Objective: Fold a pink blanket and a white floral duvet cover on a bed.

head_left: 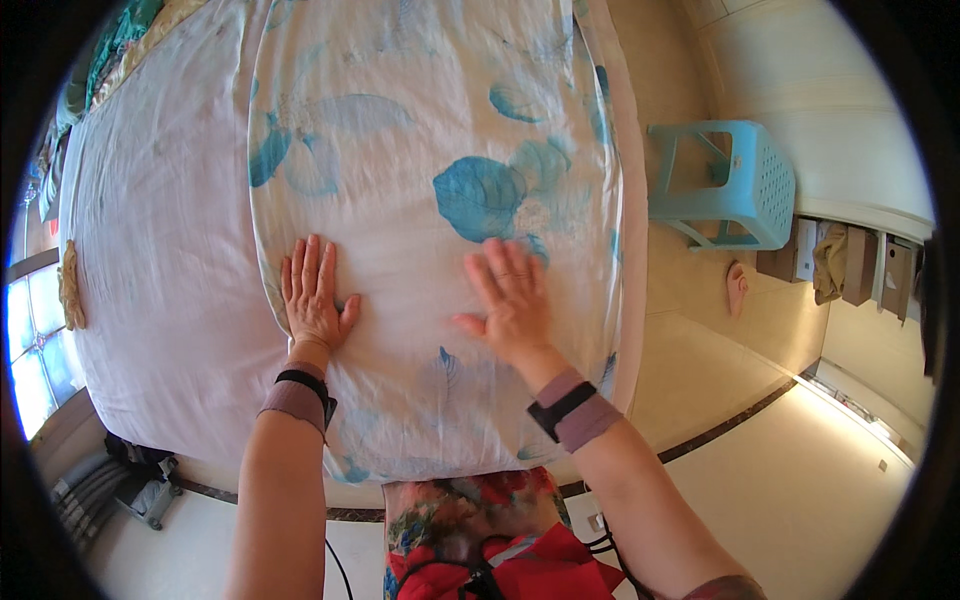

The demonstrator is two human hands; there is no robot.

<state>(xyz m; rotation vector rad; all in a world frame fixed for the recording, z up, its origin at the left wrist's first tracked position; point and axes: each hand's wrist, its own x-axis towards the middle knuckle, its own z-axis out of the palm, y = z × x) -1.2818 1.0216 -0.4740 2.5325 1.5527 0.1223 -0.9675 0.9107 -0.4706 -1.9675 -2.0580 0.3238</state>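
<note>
A white cloth printed with blue leaves [390, 277] lies lengthwise over a bed covered with a pale pink sheet [165, 285]. My left hand [311, 296] rests palm down near the cloth's left edge, its fingers slightly apart and pointing away from me. Just below a large blue leaf print, my right hand [510, 300] is spread palm down over the cloth. It is a little blurred, and I cannot tell whether it presses on the fabric. Neither hand holds anything. Small wrinkles run along the cloth's right side and near end.
On the tiled floor right of the bed lies a light blue plastic stool [727, 184], tipped on its side. Boxes and a brown cloth [830, 262] fill a low shelf at far right. A small wheeled cart [146, 499] stands at lower left. Bunched bedding [127, 52] lies at upper left.
</note>
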